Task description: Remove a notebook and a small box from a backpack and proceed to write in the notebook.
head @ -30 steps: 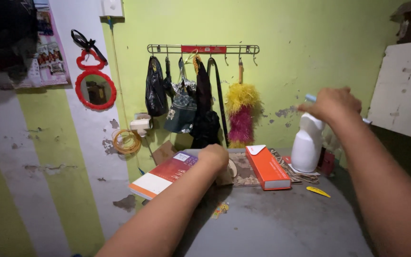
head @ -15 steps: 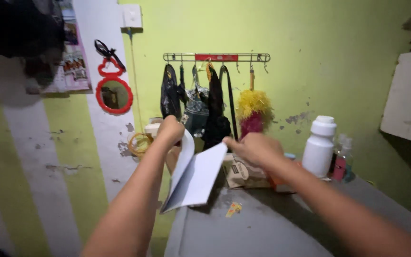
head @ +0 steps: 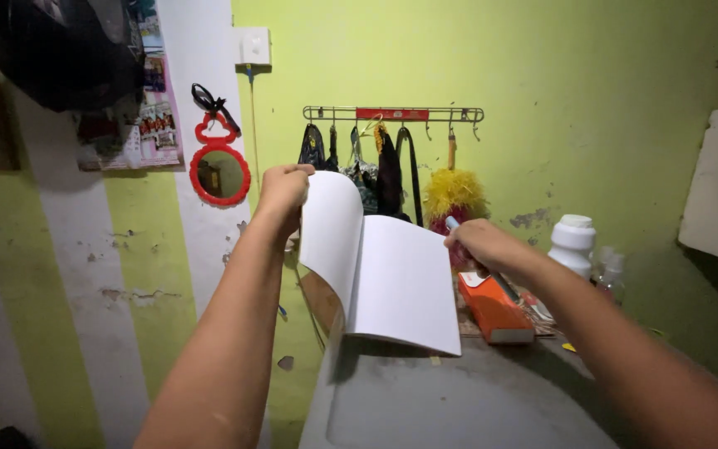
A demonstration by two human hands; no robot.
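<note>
The grey table (head: 459, 407) lies bare up front, with room to set things down. Above its left edge, the left hand (head: 282, 189) pinches the curled cover of an open notebook (head: 392, 283), lifting it to show blank pages. The right hand (head: 479, 244) grips a pen (head: 452, 223) at the page's edge. Behind sit an orange box (head: 492, 309) and a white bottle (head: 572, 244).

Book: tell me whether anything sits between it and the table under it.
Nothing visible does. The left hand holds the open book by its upper page, the right hand at its right edge, above bare table; the orange box lies to its right.
</note>
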